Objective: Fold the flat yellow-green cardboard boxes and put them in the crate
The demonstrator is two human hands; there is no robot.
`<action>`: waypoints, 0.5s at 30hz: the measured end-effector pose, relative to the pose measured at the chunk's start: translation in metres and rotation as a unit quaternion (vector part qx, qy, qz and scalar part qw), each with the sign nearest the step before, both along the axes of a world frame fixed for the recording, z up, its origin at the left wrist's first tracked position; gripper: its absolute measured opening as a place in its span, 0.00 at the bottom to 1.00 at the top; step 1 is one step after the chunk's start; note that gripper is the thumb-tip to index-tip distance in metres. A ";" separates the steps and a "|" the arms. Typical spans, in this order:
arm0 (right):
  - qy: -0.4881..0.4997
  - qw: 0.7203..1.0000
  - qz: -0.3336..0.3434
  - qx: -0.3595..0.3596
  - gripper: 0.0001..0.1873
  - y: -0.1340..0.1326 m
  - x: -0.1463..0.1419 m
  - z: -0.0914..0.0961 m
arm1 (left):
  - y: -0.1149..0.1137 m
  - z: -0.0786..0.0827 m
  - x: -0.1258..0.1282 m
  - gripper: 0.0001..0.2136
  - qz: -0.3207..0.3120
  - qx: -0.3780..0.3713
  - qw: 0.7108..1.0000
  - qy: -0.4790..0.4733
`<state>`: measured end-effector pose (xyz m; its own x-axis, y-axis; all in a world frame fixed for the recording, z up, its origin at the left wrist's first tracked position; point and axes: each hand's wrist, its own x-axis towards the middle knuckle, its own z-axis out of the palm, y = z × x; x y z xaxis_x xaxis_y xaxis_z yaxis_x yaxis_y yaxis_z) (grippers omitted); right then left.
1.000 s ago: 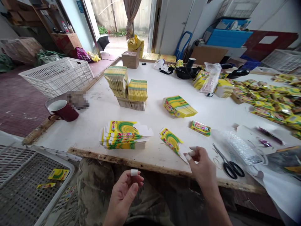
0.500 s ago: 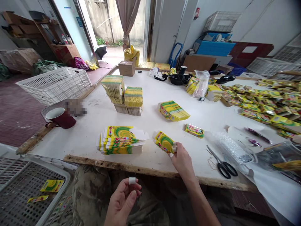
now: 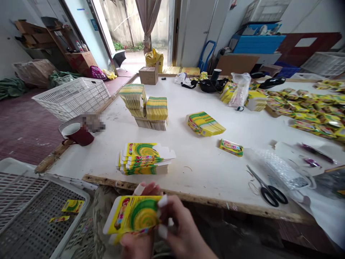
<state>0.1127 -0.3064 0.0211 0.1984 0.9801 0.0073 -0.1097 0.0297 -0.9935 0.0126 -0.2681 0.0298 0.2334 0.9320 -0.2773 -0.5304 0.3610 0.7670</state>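
Lower ctr of frame: yellow/green carton (image 3: 140,216), held off table (image 3: 205,176) at near edge; partly blurred. Both hands clamped on it. R hand (image 3: 183,226) pinches r. end, white wraps on thumb + fingertip. L hand (image 3: 138,246) grips from below/behind, thumb at lower edge. Stack of similar cartons (image 3: 144,160) ctr-left. Scissors (image 3: 265,185) lower r., handles twd near edge. Maroon mug (image 3: 81,136) mid-left.

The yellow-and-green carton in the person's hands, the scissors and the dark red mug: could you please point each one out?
Carton (image 3: 134,214): head view, on its printed face.
Scissors (image 3: 264,184): head view, near the pivot.
Dark red mug (image 3: 83,136): head view, on its outer wall.
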 end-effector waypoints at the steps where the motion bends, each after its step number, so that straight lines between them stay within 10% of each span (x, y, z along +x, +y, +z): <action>1: 0.029 1.000 0.012 0.002 0.17 0.003 -0.013 -0.004 | 0.002 0.003 -0.004 0.34 0.020 -0.006 1.000 -0.015; 7: 0.051 0.995 0.081 -0.012 0.19 0.012 -0.030 -0.012 | 0.018 0.009 -0.015 0.26 0.116 -0.039 0.992 -0.041; 15: -0.077 0.994 0.069 -0.042 0.15 0.016 -0.007 0.002 | 0.026 -0.004 -0.011 0.38 0.103 -0.078 0.992 0.006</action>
